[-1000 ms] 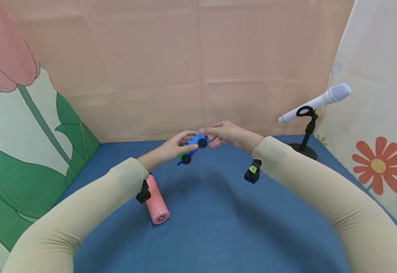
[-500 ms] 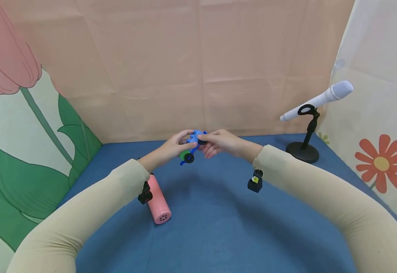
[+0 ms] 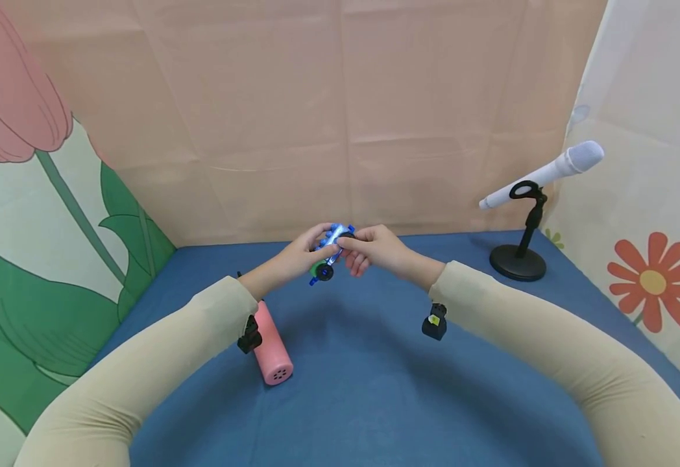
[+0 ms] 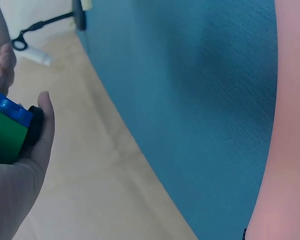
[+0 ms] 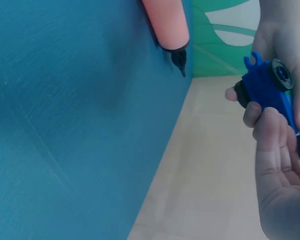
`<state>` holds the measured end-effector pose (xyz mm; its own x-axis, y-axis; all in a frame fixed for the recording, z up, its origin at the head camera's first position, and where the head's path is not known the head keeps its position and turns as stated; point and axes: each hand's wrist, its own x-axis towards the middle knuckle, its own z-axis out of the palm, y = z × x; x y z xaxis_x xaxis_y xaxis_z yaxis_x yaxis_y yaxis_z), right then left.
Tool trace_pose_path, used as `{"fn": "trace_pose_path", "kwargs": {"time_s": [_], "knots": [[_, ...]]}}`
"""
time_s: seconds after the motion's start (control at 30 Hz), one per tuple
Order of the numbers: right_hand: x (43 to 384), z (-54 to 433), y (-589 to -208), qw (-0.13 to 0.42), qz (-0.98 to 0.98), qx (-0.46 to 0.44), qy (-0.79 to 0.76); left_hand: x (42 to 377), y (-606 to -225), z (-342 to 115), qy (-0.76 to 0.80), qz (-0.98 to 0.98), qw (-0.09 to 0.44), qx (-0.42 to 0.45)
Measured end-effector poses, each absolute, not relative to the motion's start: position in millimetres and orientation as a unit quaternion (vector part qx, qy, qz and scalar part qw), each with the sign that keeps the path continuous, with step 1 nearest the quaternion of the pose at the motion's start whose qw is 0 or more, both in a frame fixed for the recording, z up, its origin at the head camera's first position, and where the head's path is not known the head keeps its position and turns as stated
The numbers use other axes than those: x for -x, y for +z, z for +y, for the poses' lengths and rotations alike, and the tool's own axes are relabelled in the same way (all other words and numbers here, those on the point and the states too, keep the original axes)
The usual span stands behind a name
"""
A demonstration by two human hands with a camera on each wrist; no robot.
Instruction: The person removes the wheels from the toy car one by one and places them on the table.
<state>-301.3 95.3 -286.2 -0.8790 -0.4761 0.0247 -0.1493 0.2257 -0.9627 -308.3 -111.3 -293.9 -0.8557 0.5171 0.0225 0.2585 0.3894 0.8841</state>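
A small toy car (image 3: 333, 236), blue and green with black wheels, is held up above the far part of the table between both hands. My left hand (image 3: 294, 261) grips it from the left, thumb along the near side. My right hand (image 3: 385, 249) pinches its right end by a wheel, the other fingers curled beneath. The left wrist view shows the green block (image 4: 6, 136) and blue studs resting in the left palm. In the right wrist view the blue underside (image 5: 264, 86) faces the camera, with the right fingertips pressed on it.
A pink cylinder (image 3: 272, 353) with small holes in its end lies on the blue tablecloth (image 3: 363, 395), near the left forearm. At the back right, a white microphone (image 3: 556, 170) sits in a black stand (image 3: 518, 262). A beige backdrop (image 3: 340, 130) rises behind the table.
My right hand has moved left and down from beside the toy car and now pinches its right end. The left hand keeps its grip, and the car has turned slightly.
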Motion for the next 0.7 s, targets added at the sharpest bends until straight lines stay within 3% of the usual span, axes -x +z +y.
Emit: {"fn": "trace_pose_path", "kwargs": {"time_s": [0.7], "knots": [[295.6,91.3,-288.9,0.112,0.769,0.182,-0.602,310.6,-298.0,-109.9,0.448,0.853,0.088,-0.254]]}}
